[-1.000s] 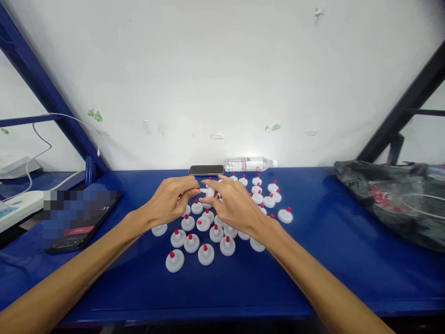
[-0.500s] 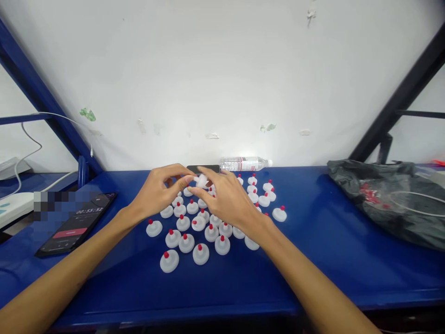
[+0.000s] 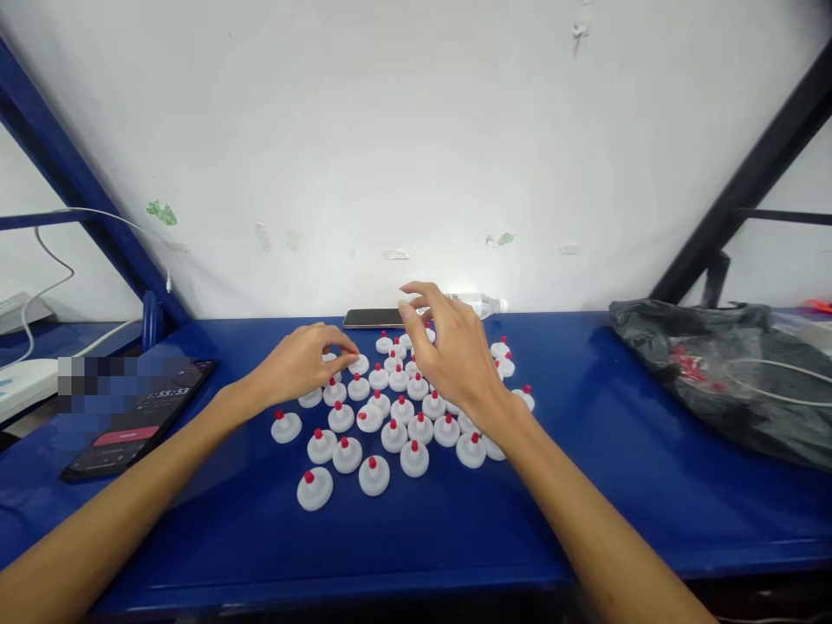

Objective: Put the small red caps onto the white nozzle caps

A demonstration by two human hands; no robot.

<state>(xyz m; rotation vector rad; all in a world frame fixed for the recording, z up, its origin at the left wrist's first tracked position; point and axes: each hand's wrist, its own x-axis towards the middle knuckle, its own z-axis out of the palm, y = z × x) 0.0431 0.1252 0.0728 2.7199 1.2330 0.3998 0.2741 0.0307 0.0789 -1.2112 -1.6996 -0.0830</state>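
Observation:
Many round white caps, each with a red tip on its spout, stand spread over the blue tabletop. At the left of the group, my left hand (image 3: 312, 360) is closed in a pinch at the red tip of one white cap (image 3: 359, 365), which appears to rest on the table. My right hand (image 3: 451, 347) hovers over the back right of the group, fingers curved and apart, with nothing seen in it. It hides several caps beneath it. Nearest the front edge sits another white cap (image 3: 315, 490).
A clear bottle (image 3: 484, 305) lies against the wall, beside a dark phone (image 3: 370, 319). On the left, a larger phone (image 3: 139, 420) shows a running timer near a white power strip (image 3: 29, 386). At right lies a dark plastic bag (image 3: 747, 390) with small red pieces.
Both hands were together around a whitish piece. Now they are apart: the left has come down to a cap among the others, and the right has moved right and opened.

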